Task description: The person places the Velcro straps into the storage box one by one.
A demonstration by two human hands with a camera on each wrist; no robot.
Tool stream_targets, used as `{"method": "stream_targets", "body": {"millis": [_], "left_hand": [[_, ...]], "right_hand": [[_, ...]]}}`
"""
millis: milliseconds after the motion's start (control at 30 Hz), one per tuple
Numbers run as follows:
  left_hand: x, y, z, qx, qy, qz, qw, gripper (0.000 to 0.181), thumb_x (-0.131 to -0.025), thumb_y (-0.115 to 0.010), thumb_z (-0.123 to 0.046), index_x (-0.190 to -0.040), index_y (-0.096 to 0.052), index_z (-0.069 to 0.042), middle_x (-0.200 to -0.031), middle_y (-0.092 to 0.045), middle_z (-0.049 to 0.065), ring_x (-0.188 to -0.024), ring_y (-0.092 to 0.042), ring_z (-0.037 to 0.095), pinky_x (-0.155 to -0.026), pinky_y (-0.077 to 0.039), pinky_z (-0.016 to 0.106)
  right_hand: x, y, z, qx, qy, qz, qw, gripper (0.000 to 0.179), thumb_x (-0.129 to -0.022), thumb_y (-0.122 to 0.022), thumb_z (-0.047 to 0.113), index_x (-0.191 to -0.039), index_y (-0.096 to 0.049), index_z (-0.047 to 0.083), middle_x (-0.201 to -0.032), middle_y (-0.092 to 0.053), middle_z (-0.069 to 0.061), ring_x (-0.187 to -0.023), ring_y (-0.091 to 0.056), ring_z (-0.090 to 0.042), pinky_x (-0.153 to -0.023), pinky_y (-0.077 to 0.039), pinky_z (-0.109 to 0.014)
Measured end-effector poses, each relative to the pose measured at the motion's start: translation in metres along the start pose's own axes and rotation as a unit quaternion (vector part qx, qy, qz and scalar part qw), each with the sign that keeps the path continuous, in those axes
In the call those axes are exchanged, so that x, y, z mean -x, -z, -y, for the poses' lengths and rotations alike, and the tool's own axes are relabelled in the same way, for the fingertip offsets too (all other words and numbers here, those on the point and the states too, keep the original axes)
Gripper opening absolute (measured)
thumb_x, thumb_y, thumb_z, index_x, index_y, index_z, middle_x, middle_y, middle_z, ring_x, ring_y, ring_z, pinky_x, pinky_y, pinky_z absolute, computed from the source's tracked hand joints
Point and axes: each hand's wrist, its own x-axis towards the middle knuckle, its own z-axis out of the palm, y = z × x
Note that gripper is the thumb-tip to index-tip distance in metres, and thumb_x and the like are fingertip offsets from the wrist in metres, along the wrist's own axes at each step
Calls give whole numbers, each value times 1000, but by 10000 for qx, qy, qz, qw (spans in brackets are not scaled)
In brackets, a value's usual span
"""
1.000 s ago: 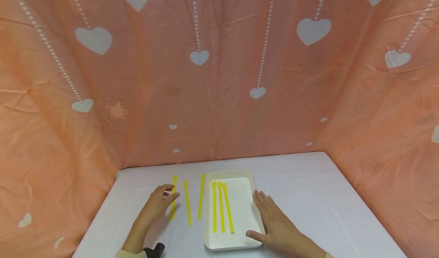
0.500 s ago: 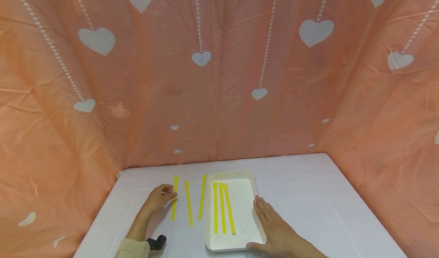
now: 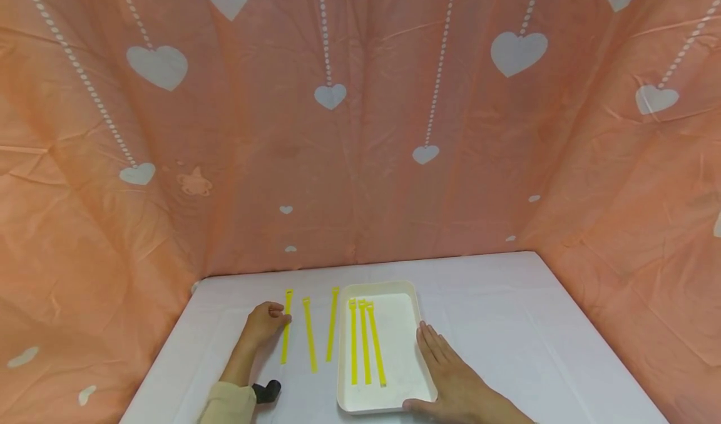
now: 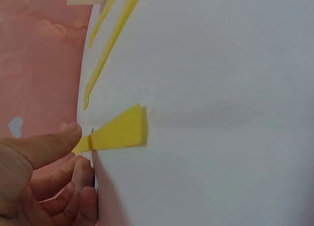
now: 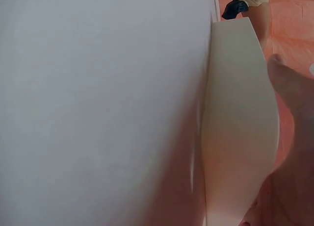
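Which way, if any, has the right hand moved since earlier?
Yes: in the head view, the right hand has shifted slightly toward the near end of the unmoved white tray.

The tray (image 3: pixel 402 355) looks like smooth plastic, the yellow strips (image 3: pixel 310 336) matt. Creased, faintly shiny sheeting forms the backdrop (image 3: pixel 360 192); the bench cover (image 3: pixel 484 311) looks matt.

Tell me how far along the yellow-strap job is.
Looks like loading, about halfway.
Done: three yellow straps lie in the white tray.
In hand: the left hand is at the leftmost strap, grip unclear; the right hand rests against the tray's right side.
Remaining: that strap, plus two other straps outside the tray.
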Motion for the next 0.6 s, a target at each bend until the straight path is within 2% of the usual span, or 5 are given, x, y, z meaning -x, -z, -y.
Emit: {"method": "stream_targets", "body": {"millis": [333, 600], "left_hand": [[2, -4, -5, -93, 199, -228, 9995, 37, -92, -80, -6, -118, -64, 16, -100, -72, 24, -95, -69, 36, -88, -58, 51], [2, -8, -3, -219, 202, -304, 9991, 31, -92, -79, -6, -114, -67, 13, -100, -73, 22, -96, -70, 37, -87, -58, 51]], "right_hand": [[-3, -1, 4, 71, 8, -18, 10000, 129, -89, -59, 86, -164, -24, -12, -174, -19, -31, -161, -23, -44, -120, 17, -10], [-2, -2, 5, -36, -92, -57, 9999, 130, -88, -59, 88, -164, -25, -12, -173, -21, -31, -160, -24, -45, -118, 16, -8]]}}
